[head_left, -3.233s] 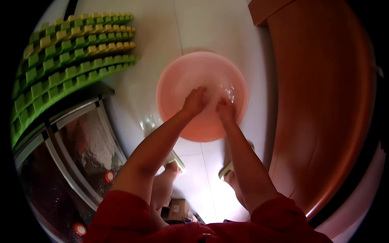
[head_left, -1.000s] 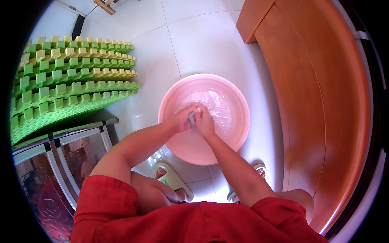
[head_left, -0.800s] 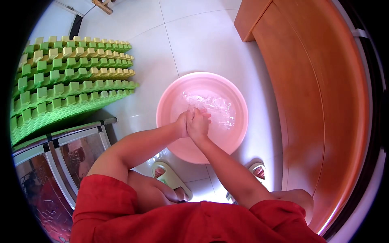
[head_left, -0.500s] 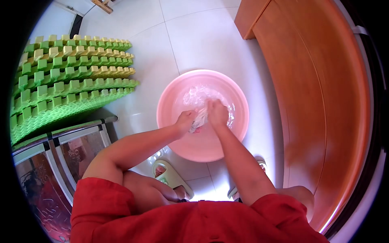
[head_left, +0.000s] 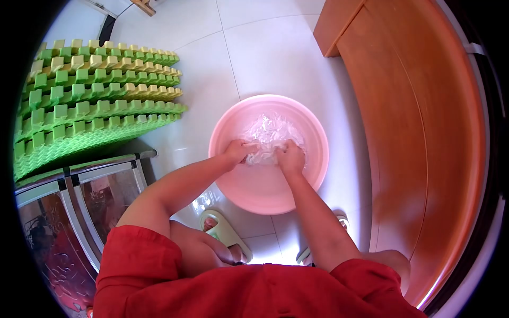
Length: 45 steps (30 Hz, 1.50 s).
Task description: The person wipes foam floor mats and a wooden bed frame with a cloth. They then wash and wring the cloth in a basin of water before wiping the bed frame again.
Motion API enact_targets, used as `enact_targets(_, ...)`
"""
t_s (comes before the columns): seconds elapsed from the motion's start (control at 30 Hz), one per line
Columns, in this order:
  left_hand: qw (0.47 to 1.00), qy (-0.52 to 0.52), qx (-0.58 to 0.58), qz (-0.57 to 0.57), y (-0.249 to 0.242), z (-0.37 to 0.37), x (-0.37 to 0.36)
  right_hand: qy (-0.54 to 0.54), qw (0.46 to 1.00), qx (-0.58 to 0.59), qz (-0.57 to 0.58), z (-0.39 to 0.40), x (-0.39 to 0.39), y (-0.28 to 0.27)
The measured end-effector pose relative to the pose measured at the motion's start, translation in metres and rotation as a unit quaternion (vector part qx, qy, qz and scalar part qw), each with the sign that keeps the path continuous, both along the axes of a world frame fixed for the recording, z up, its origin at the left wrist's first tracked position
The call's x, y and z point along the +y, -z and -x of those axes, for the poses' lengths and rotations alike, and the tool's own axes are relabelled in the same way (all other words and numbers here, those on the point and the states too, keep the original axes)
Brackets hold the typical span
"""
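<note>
A round pink basin [head_left: 249, 199] with water in it stands on the floor in front of me. Over the water, a whitish wet cloth [head_left: 263, 153] is stretched between my two hands. My left hand [head_left: 237, 151] grips its left end with the fingers closed. Its right end is bunched in my right hand [head_left: 290, 157], which is also closed. Ripples and glare around the cloth blur its outline, so its exact kind is hard to make out.
Green and yellow interlocking foam mats [head_left: 101, 95] are stacked at the left, above a cabinet with glass doors [head_left: 106, 193]. A brown wooden cabinet [head_left: 403, 132] runs along the right. My feet in pale green slippers [head_left: 225, 233] rest on the white tiles [head_left: 265, 58] near the basin.
My hands have moved apart, the right one shifting right and down a little. The cloth, earlier bunched and slanted between them, now spans sideways. The water ripples more.
</note>
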<state>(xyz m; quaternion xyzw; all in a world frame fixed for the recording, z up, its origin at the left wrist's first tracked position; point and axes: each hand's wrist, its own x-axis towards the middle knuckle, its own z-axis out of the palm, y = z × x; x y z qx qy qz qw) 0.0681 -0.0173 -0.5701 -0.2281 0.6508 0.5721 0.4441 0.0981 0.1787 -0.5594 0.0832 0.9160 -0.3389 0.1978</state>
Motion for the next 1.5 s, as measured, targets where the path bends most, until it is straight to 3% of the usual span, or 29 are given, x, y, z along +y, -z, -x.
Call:
enact_targets(0.07, 0.999, -0.049, -0.003, -0.024, -0.006, 0.001, 0.007, 0.191, 0.978, 0.078, -0.027, -0.006, -0.007, 0.014)
enact_targets(0.13, 0.994, -0.096, -0.008, -0.049, -0.008, 0.0, 0.017, 0.185, 0.981, 0.065, -0.003, -0.008, -0.024, 0.028)
enact_targets(0.2, 0.95, -0.185, -0.142, -0.208, -0.006, -0.003, 0.024, 0.177, 0.983, 0.053, 0.019, -0.01, -0.038, 0.027)
enact_targets(0.27, 0.953, -0.205, -0.13, -0.179, -0.008, -0.006, 0.034, 0.177, 0.973, 0.038, 0.141, -0.01, -0.048, 0.005)
enact_targets(0.33, 0.955, -0.225, -0.121, -0.147, -0.002, -0.009, 0.035, 0.146, 0.975, 0.035, 0.162, -0.008, -0.056, -0.02)
enact_targets(0.4, 0.966, -0.179, -0.075, -0.171, 0.008, -0.01, 0.032, 0.113, 0.976, 0.032, 0.182, -0.006, -0.058, -0.028)
enact_targets(0.43, 0.966, -0.181, -0.075, -0.171, -0.013, -0.006, 0.037, 0.109, 0.978, 0.068, 0.166, -0.003, -0.058, -0.026)
enact_targets(0.5, 0.989, -0.114, -0.085, 0.033, -0.05, 0.006, 0.047, 0.103, 0.978, 0.105, 0.15, 0.004, -0.055, -0.021)
enact_targets(0.53, 0.989, -0.114, -0.083, 0.034, -0.04, 0.01, 0.041, 0.108, 0.987, 0.063, 0.103, 0.009, -0.048, -0.014)
enact_targets(0.6, 0.998, -0.002, -0.053, -0.019, -0.012, 0.013, 0.019, 0.122, 0.991, 0.024, 0.043, 0.015, -0.036, -0.003)
enact_targets(0.7, 0.999, -0.028, -0.02, 0.03, -0.012, 0.024, 0.003, 0.118, 0.991, 0.015, 0.055, 0.021, -0.018, 0.006)
enact_targets(0.77, 0.997, -0.061, -0.037, -0.004, -0.013, 0.032, -0.005, 0.143, 0.985, -0.018, 0.094, 0.025, -0.011, 0.007)
enact_targets(0.83, 0.994, -0.093, -0.052, -0.038, -0.008, 0.036, -0.013, 0.155, 0.966, 0.034, 0.202, 0.028, -0.008, 0.019)
enact_targets(0.9, 0.993, -0.074, -0.053, -0.081, -0.002, 0.038, -0.018, 0.168, 0.967, 0.028, 0.188, 0.034, 0.0, 0.026)
enact_targets(1.0, 0.997, -0.017, -0.046, -0.059, -0.004, 0.046, -0.021, 0.175, 0.97, 0.005, 0.169, 0.046, 0.014, 0.025)
enact_targets(1.07, 0.996, -0.032, -0.049, -0.069, -0.014, 0.052, -0.022, 0.167, 0.972, -0.014, 0.162, 0.051, 0.014, 0.023)
enact_targets(1.13, 0.994, -0.047, -0.051, -0.08, -0.02, 0.059, -0.023, 0.212, 0.933, 0.005, 0.292, 0.053, 0.011, 0.028)
enact_targets(1.4, 0.993, 0.027, -0.028, -0.112, -0.006, 0.087, -0.053, 0.221, 0.928, -0.025, 0.299, 0.067, -0.001, 0.018)
enact_targets(1.5, 0.998, -0.002, -0.012, -0.064, -0.009, 0.089, -0.054, 0.209, 0.941, -0.023, 0.267, 0.071, -0.005, 0.02)
